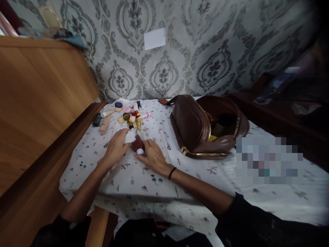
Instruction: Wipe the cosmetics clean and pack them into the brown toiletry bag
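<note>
My left hand (116, 147) is closed on a small white item (130, 137), perhaps a tissue or wipe; its exact kind is unclear. Beside it, my right hand (154, 157) grips a small dark red bottle (138, 142) with a white cap toward me, low over the cloth. The white item meets the bottle's left side. Just beyond both hands lies a cluster of cosmetics: a gold tube (139, 124), a pink tube (146, 115), a jar with a dark blue lid (118, 106) and a peach tube (105, 124).
An unzipped brown leather bag (190, 123) stands right of my hands on the patterned white tablecloth (159, 188). A wooden panel (43, 79) borders the left side. Patterned wallpaper rises behind. A clear bottle (276, 85) stands far right, and a pixelated patch covers something near the bag.
</note>
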